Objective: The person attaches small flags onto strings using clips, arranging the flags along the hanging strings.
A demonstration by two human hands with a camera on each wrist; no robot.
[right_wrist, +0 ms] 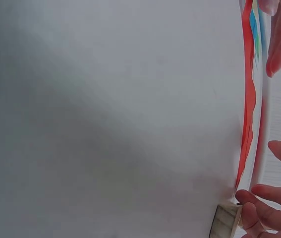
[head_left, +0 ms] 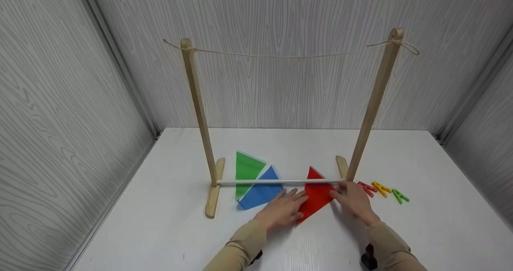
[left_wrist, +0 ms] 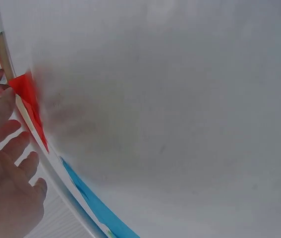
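A red triangular pennant (head_left: pixel 318 201) lies on the white table under the front of a wooden stand. My left hand (head_left: pixel 281 210) reaches over its left edge with fingers spread, fingertips on the red cloth. At its right corner is my right hand (head_left: pixel 354 201), thumb and fingertips right at the edge, by the stand's right foot. In the right wrist view the right hand's fingers (right_wrist: pixel 266 196) stay apart from one another. A blue pennant (head_left: pixel 262 195) lies just left of my left hand, overlapping a green pennant (head_left: pixel 246 167).
The stand has two wooden posts (head_left: pixel 198 110), a string (head_left: pixel 280 57) tied between their tops and a white crossbar (head_left: pixel 288 181) low over the pennants. Right of it lie red (head_left: pixel 367 188), yellow (head_left: pixel 381 189) and green (head_left: pixel 400 196) clothespins. Walls enclose the table's back and sides.
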